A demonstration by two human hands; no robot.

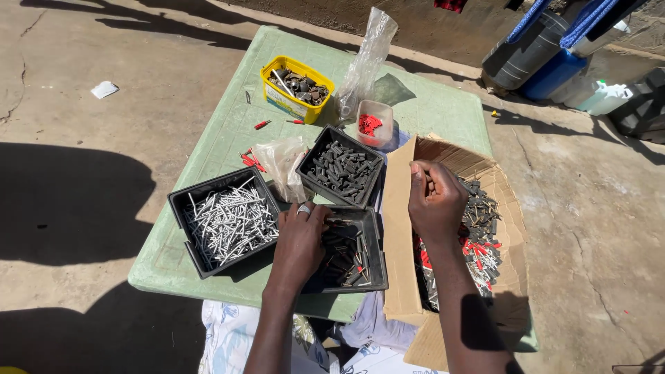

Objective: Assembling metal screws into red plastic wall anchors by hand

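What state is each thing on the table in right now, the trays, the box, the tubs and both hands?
Left hand: resting in near tray.
Right hand: closed on small pieces over box.
Box: flaps open.
Left tray: full of silver nails.
Far tray: full of grey plugs.
Yellow tub: lidless.
Clear cup: holds red bits.

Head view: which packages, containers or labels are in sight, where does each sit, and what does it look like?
Yellow tub: far table end, rectangular, labelled side.
Cardboard box: right, open, brown, under right hand.
Three black trays: centre-left; left hand on the nearest.
Clear plastic bag: upright, behind small clear cup.
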